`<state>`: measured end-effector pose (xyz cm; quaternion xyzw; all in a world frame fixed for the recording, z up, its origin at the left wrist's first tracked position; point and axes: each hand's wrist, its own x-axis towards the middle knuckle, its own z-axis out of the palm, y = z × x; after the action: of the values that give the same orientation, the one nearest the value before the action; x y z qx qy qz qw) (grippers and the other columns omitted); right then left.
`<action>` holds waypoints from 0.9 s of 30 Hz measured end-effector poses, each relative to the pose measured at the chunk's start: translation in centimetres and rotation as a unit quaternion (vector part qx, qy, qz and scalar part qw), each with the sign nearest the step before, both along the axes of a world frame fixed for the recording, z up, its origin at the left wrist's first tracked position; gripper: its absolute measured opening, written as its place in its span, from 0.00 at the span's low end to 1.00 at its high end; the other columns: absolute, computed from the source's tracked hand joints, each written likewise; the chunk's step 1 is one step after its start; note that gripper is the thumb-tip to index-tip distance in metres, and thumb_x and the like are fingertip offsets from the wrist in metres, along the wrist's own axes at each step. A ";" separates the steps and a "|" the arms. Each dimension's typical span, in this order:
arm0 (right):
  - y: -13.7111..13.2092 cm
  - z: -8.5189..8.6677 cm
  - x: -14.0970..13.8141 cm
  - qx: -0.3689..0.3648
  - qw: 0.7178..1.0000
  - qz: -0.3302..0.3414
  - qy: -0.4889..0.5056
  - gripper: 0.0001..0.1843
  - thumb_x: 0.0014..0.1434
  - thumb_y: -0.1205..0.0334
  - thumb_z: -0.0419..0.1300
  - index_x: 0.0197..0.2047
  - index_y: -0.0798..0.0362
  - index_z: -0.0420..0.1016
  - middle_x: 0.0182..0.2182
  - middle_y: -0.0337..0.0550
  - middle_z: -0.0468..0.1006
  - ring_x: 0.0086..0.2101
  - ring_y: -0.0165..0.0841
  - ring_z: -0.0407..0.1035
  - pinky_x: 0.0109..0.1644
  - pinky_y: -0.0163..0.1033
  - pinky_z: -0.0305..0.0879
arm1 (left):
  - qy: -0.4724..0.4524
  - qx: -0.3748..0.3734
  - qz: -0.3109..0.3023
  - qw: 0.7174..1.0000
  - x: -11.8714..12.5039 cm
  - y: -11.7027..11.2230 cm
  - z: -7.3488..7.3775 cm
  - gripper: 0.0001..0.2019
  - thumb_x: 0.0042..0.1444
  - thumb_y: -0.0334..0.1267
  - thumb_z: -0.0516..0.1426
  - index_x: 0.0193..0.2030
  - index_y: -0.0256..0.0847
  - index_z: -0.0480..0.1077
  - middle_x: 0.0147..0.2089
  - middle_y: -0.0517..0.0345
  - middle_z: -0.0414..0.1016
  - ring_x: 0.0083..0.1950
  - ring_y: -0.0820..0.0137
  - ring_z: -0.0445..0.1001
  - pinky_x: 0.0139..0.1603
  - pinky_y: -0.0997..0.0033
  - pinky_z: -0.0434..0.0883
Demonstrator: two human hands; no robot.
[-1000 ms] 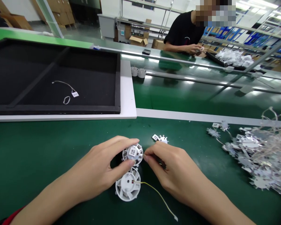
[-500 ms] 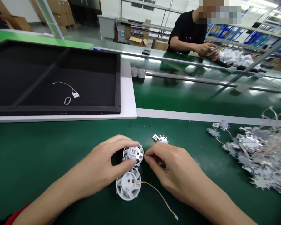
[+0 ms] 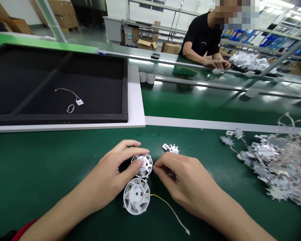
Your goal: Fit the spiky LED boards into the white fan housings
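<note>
My left hand (image 3: 120, 164) is closed on a small white round fan housing (image 3: 147, 166), its thumb pressing on the silvery finned piece in the middle and its index finger along the top rim. At the housing's right edge, my right hand (image 3: 179, 175) holds thumb and index finger in a pinch; what is between them is too small to tell. Just below lies a second white fan housing (image 3: 136, 201) with a thin yellow-white wire (image 3: 169, 206) running right to a small connector. Behind my right hand rests a loose silvery star-shaped piece with a label (image 3: 174, 148).
A pile of silvery star-shaped pieces with wires (image 3: 278, 164) covers the right side of the green bench (image 3: 90, 147). At the left is a black tray (image 3: 97, 83) holding a labelled wire. Two white housings (image 3: 150, 79) stand farther back. Across the bench, a co-worker (image 3: 200, 40) handles white parts.
My left thumb has moved from the housing's lower rim onto its centre, covering the label there. My right hand stays nearly still. The co-worker's hands have come down to the bench.
</note>
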<state>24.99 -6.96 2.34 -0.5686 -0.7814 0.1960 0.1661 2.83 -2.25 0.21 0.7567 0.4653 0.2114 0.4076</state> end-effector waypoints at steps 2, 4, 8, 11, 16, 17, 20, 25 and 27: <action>0.0 0.0 0.0 0.000 1.000 -0.001 0.002 0.11 0.68 0.70 0.59 0.33 0.52 0.76 0.28 0.39 0.81 0.25 0.32 0.73 0.29 0.36 0.60 | 0.010 0.006 0.000 1.000 0.0 -0.1 0.0 0.18 0.73 0.55 0.53 0.54 0.58 0.82 0.67 0.57 0.76 0.65 0.52 0.77 0.61 0.52 0.79; 0.0 0.1 0.0 -0.002 1.000 -0.002 0.002 0.10 0.68 0.69 0.59 0.34 0.52 0.77 0.28 0.39 0.82 0.26 0.32 0.73 0.29 0.36 0.60 | 0.002 0.001 -0.013 1.000 0.0 -0.1 0.0 0.17 0.73 0.54 0.53 0.52 0.57 0.82 0.63 0.58 0.78 0.63 0.55 0.79 0.62 0.52 0.79; 0.0 0.0 0.1 -0.008 1.000 -0.002 -0.002 0.10 0.68 0.69 0.59 0.34 0.52 0.78 0.29 0.40 0.82 0.27 0.33 0.74 0.30 0.36 0.61 | -0.028 -0.017 -0.019 0.999 0.0 0.0 0.2 0.15 0.72 0.54 0.54 0.51 0.56 0.81 0.60 0.59 0.80 0.62 0.57 0.78 0.60 0.57 0.80; -0.1 0.0 0.1 -0.012 1.000 0.001 -0.004 0.11 0.68 0.70 0.59 0.34 0.52 0.78 0.29 0.40 0.82 0.27 0.33 0.74 0.30 0.36 0.60 | -0.032 -0.016 0.008 0.999 -0.2 -0.2 0.2 0.16 0.71 0.56 0.56 0.49 0.53 0.80 0.64 0.56 0.77 0.64 0.52 0.77 0.47 0.62 0.84; -0.1 0.0 0.2 -0.012 1.000 0.006 -0.011 0.10 0.68 0.69 0.59 0.34 0.52 0.76 0.28 0.39 0.80 0.26 0.32 0.72 0.29 0.36 0.59 | -0.030 0.001 0.001 1.000 -0.5 -0.3 0.0 0.13 0.69 0.54 0.58 0.43 0.52 0.80 0.61 0.55 0.78 0.61 0.54 0.79 0.47 0.62 0.83; -0.1 0.0 0.2 -0.010 1.000 0.006 -0.013 0.11 0.69 0.69 0.59 0.33 0.52 0.76 0.28 0.39 0.80 0.26 0.32 0.72 0.29 0.37 0.59 | -0.033 0.003 -0.001 0.999 -0.5 -0.2 0.0 0.13 0.69 0.53 0.59 0.43 0.52 0.81 0.60 0.55 0.78 0.60 0.54 0.79 0.50 0.61 0.82; 0.0 0.0 0.2 -0.006 1.000 0.007 -0.019 0.11 0.69 0.69 0.58 0.33 0.52 0.75 0.27 0.39 0.79 0.26 0.33 0.72 0.29 0.37 0.58 | -0.041 0.000 -0.010 0.999 -0.6 0.0 -0.1 0.12 0.69 0.52 0.59 0.41 0.52 0.81 0.59 0.57 0.79 0.58 0.56 0.79 0.49 0.62 0.82; 0.0 0.0 0.2 -0.009 1.000 0.010 -0.018 0.11 0.69 0.70 0.58 0.35 0.53 0.77 0.29 0.40 0.80 0.27 0.34 0.74 0.30 0.38 0.60 | -0.053 -0.003 -0.032 0.998 -0.9 0.3 -0.3 0.08 0.69 0.49 0.61 0.43 0.55 0.82 0.57 0.60 0.80 0.54 0.60 0.81 0.46 0.68 0.81; -0.1 0.1 0.2 0.000 1.000 0.009 -0.007 0.09 0.69 0.69 0.59 0.38 0.53 0.79 0.32 0.41 0.81 0.28 0.35 0.74 0.30 0.38 0.61 | -0.054 0.010 -0.034 0.998 -1.1 0.3 -0.4 0.07 0.69 0.50 0.62 0.46 0.58 0.82 0.58 0.61 0.80 0.56 0.60 0.80 0.48 0.67 0.81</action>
<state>25.21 -7.04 2.47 -0.5630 -0.7875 0.1935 0.1592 1.76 -1.96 -0.20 0.7636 0.4144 0.2427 0.4316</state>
